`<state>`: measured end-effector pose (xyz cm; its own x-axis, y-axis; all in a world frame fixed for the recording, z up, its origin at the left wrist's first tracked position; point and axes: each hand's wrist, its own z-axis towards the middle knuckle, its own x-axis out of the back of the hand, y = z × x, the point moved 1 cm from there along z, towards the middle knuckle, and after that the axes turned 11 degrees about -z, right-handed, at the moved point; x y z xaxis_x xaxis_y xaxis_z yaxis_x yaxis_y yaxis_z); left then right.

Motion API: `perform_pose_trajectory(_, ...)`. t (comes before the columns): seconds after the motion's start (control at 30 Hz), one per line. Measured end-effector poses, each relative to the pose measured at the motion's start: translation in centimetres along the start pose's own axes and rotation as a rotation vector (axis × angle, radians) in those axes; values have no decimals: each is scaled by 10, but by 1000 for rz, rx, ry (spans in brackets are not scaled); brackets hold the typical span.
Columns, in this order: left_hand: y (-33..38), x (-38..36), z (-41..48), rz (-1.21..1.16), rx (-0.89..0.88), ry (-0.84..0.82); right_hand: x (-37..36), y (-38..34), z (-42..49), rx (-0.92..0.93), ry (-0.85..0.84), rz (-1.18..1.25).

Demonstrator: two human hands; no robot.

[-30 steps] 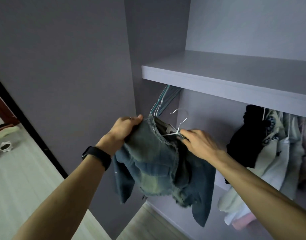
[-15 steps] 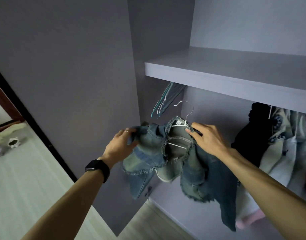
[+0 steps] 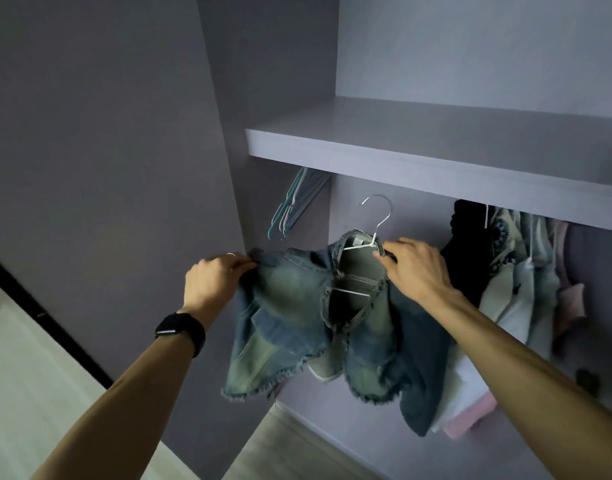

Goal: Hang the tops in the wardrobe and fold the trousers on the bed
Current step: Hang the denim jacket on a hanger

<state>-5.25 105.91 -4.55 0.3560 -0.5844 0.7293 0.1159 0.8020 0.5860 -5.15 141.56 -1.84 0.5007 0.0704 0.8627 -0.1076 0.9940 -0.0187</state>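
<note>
1. Holding the denim jacket (image 3: 297,306) up in front of the wardrobe (image 3: 273,98), I have it draped on a white wire hanger (image 3: 379,220). The hook stands free in the air below the shelf (image 3: 436,157), not yet on any rail.
2. My left hand (image 3: 214,278) pinches the jacket's left shoulder, fingers curled on the cloth. I judge this pull outward is meant to spread that shoulder along the hanger's arm.
3. My right hand (image 3: 415,268) curls round the hanger's other arm just below the hook's neck, with the collar edge under the fingers. That steadies the wire while the left hand tugs.
4. The jacket hangs open with its frayed hems down, and one sleeve trails low on the right.
5. A bunch of empty hangers (image 3: 290,209) hangs at the left end under the shelf. Hung clothes (image 3: 515,271) fill the right side, a black garment (image 3: 470,251) closest to my right hand.
6. The shelf's front edge hides the rail, so I cannot tell exactly where it runs. The hook will probably have to dip under that edge, into the gap between the empty hangers and the black garment.
</note>
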Motion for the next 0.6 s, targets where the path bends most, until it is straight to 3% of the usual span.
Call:
perform_pose_trajectory(0.1, -22, 5, -15, 99, 59, -18, -2, 20, -12, -87, 77, 36)
perform_pose_trajectory(0.2, -11, -2, -26, 49, -101, -71, -7, 9, -15, -32, 105, 22)
perform_pose_trajectory(0.33, 40, -10, -25, -130, -264, 14, -17, -15, -16, 7, 88, 35)
perform_pose_trajectory(0.47, 67, -29, -25, 47, -335, -174, -17, -34, -21, 33, 52, 53)
perform_pose_trajectory(0.6, 65, -32, -33, -190, -269, 7, -19, -39, -20, 41, 58, -5)
